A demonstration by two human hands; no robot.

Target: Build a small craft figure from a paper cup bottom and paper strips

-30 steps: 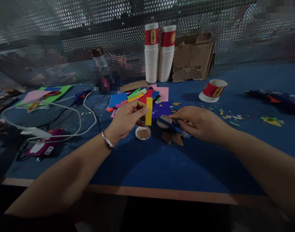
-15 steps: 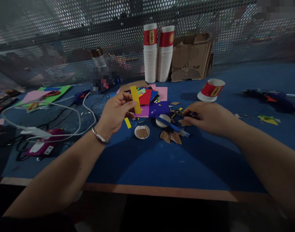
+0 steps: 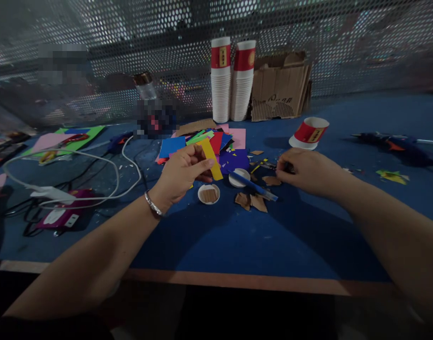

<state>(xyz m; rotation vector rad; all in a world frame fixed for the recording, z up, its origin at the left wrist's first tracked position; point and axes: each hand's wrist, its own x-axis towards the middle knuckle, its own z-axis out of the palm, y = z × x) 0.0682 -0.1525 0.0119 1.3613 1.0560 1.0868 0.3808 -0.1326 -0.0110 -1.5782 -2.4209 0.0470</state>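
Note:
My left hand (image 3: 181, 172) pinches a yellow paper strip (image 3: 211, 159) between thumb and fingers, tilted above the table. Closed round the dark handles of a pair of scissors (image 3: 271, 165) is my right hand (image 3: 303, 171); the palm hides much of them, and their blades point left. Between the hands lie a white round lid-like piece (image 3: 234, 180), a blue pen-like tool (image 3: 254, 184) across it, and torn brown cardboard scraps (image 3: 258, 203). A small white round piece with cardboard inside (image 3: 208, 194) sits below my left hand. Coloured paper sheets (image 3: 172, 146) are piled behind it.
Two tall stacks of paper cups (image 3: 220, 94) stand at the back beside a cardboard box (image 3: 280, 89). A single red-and-white cup (image 3: 310, 133) and a dark glue gun (image 3: 390, 147) are on the right. Left are a white cable (image 3: 117, 172) and a purple power strip (image 3: 65, 212).
My left hand has moved right and slightly down with the yellow strip, which now leans more. My right hand has shifted slightly right with the scissors.

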